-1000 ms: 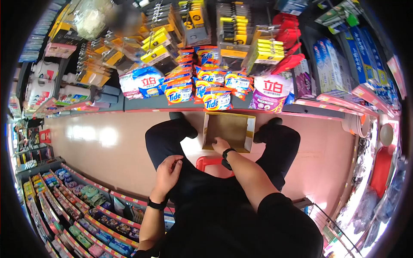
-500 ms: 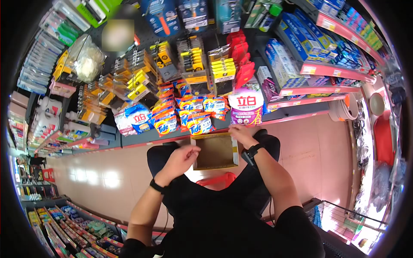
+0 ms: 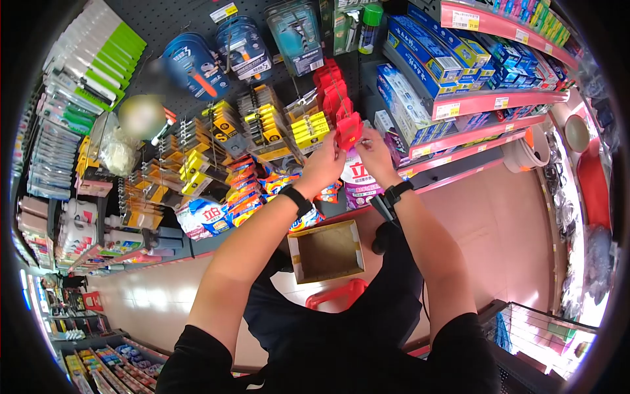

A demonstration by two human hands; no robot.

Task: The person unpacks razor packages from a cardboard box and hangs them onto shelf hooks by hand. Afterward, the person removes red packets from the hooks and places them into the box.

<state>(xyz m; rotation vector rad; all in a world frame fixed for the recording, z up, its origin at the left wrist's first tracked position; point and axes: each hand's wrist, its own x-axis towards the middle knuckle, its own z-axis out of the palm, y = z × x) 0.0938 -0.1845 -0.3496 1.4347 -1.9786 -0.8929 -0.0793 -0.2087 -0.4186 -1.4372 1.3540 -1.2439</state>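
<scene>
A column of red packets point(image 3: 349, 129) hangs from a hook in front of me. At the left edge of the foremost packet is my left hand point(image 3: 320, 168), its fingers closed on that side. My right hand point(image 3: 377, 161) is at the opposite edge, thumb and fingers bent and close together against it. Just beneath and behind my hands stands a white and purple detergent bag point(image 3: 359, 187), partly covered by them. Orange Tide detergent bags point(image 3: 243, 190) sit left of it on the shelf, some hidden by my left forearm.
An open cardboard box point(image 3: 326, 253) stands below the shelf edge, between my legs, with a red stool point(image 3: 336, 293) under it. Yellow and black carded packs point(image 3: 310, 131) hang to the left. Toothpaste boxes point(image 3: 420, 62) fill the shelves at the right. A wire basket point(image 3: 538, 335) stands behind right.
Both hands have risen from beside the box and the detergent bag to the hanging red packets. My view has shifted, so the box and shelves sit differently in the picture.
</scene>
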